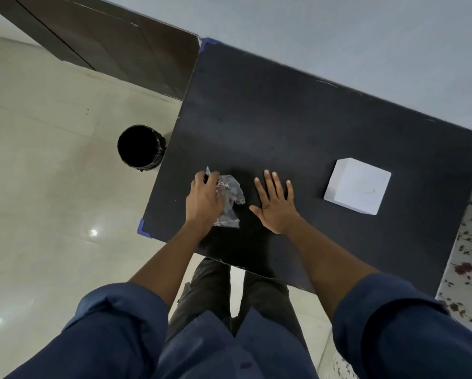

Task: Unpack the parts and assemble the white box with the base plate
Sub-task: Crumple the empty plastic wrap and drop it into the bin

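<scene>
Now left hand (203, 196) grips crumpled plastic wrapper (230, 199); right hand (275, 205) flat, fingers spread on black table (284, 127). White box (357, 186) at 3 o'clock, well apart. Best bunch wrapper fully, drop in bin (141, 147) at 10 o'clock.

My one camera rides on my head, looking steeply down past my chest and arms onto the black table (297, 127), close enough that it fills mid-frame, with tiled floor (37, 187) at my left

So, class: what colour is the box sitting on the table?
White: the box is plain white against the black table, clearest in the head view.
</scene>
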